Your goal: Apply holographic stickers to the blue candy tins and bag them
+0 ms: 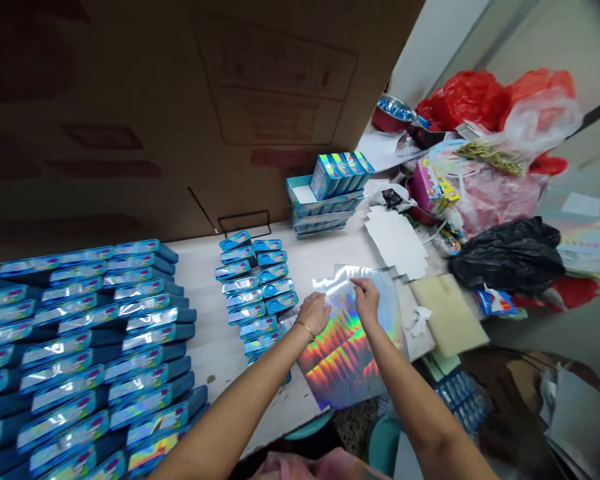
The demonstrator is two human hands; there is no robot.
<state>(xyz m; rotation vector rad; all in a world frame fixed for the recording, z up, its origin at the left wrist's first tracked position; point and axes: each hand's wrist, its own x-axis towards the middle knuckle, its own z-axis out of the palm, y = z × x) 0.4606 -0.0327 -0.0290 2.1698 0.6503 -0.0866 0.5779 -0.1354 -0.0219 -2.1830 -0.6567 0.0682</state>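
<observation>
A shiny silver card sheet (360, 387) with rainbow reflections lies in front of me, reaching the table's near edge. My left hand (314, 315), a thin bracelet at its wrist, is closed at the sheet's left side. Over its upper part my right hand (367, 300) is also closed, thumb and forefinger together and pointing left. Both hands appear to grip the card, though the fingertips are partly hidden. Left of my left hand stand two columns of small blue boxes (244, 313).
Rows of blue boxes (150, 320) fill the left. A large cardboard carton (280, 80) walls off the back. Beyond the sheet are a stacked blue tray (325, 207) holding boxes, white cutout card (397, 243), a yellowish board (450, 313) and a black bag (510, 257).
</observation>
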